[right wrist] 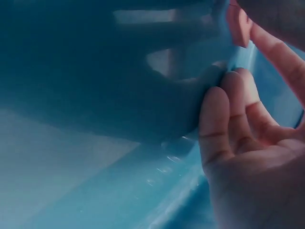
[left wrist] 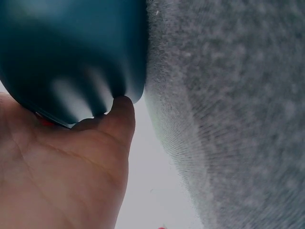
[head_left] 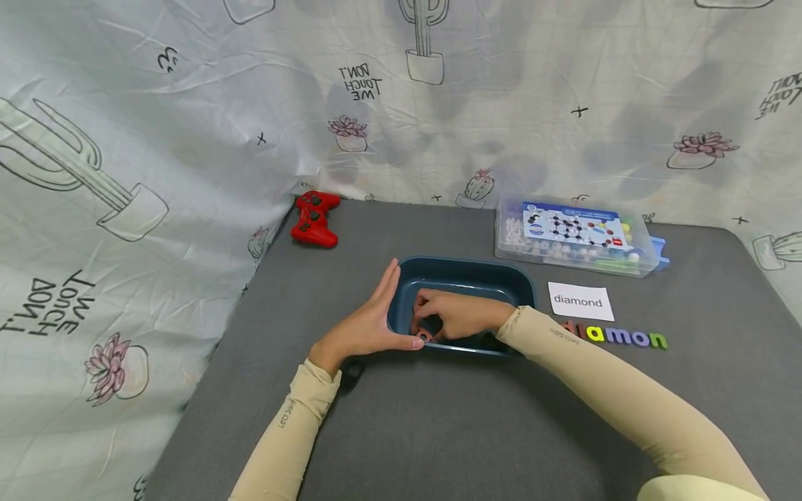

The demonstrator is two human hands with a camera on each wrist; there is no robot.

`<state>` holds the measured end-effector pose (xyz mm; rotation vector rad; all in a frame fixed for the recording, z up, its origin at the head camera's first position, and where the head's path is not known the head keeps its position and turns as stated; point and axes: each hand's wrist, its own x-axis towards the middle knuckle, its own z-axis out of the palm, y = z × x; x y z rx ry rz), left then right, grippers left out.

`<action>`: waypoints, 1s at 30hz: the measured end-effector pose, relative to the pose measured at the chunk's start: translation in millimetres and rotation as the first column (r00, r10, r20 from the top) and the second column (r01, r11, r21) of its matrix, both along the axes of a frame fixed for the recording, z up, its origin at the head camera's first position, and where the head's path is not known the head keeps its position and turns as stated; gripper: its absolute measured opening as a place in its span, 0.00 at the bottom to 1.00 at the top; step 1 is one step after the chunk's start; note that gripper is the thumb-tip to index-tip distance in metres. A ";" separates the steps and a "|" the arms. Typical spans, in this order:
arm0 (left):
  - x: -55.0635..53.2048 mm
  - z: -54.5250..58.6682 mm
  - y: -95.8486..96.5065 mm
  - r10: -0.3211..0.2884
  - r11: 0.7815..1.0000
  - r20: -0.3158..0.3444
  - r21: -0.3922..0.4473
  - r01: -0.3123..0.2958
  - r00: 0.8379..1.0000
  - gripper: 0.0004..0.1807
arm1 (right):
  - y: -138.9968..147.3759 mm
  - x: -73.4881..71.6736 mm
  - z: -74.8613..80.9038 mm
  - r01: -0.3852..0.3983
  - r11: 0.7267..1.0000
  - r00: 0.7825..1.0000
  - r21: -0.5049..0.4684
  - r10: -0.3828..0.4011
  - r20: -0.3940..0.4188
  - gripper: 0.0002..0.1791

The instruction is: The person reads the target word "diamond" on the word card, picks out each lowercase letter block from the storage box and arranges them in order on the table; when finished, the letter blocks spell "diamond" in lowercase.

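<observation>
A dark blue tray point(head_left: 464, 264) with raised sides stands on the grey table. My left hand point(head_left: 368, 327) grips its left end, thumb along the front wall and fingers reaching up the left side; in the left wrist view the thumb touches the tray's outer wall. Inside the tray, my right hand point(head_left: 460, 314) pinches a small orange-red piece point(right wrist: 239, 24) between thumb and index finger, low near the front left corner. Fingers cover part of this piece, so its shape cannot be told. The other right fingers point(right wrist: 214, 119) curl close to the tray's surface.
Right of the tray, a row of coloured letters point(head_left: 618, 336) lies partly behind the right sleeve, below a paper card point(head_left: 581, 301) reading "diamond". A clear plastic box point(head_left: 573, 236) of small parts stands behind. A red game controller point(head_left: 315, 220) lies back left.
</observation>
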<state>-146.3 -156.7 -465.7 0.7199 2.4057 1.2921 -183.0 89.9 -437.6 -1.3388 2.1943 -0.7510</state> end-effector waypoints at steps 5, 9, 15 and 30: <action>-1.1 2.6 1.4 -0.002 1.000 0.003 0.001 0.002 1.000 0.72 | -1.9 1.0 1.0 0.000 1.000 0.999 0.007 0.000 -0.046 0.18; -2.0 4.2 1.6 -0.001 1.000 0.007 0.001 0.001 1.000 0.73 | -3.4 0.2 1.3 0.010 1.000 0.999 -0.003 -0.011 -0.050 0.15; 0.0 5.6 0.9 0.002 1.000 -0.002 0.003 -0.002 1.000 0.74 | -4.6 -1.5 3.8 0.044 0.997 0.999 -0.071 -0.042 0.034 0.10; 1.9 7.2 2.6 0.032 0.999 0.038 -0.023 -0.031 0.999 0.73 | 24.9 3.5 41.4 0.256 0.954 0.964 -0.154 -0.239 0.120 0.11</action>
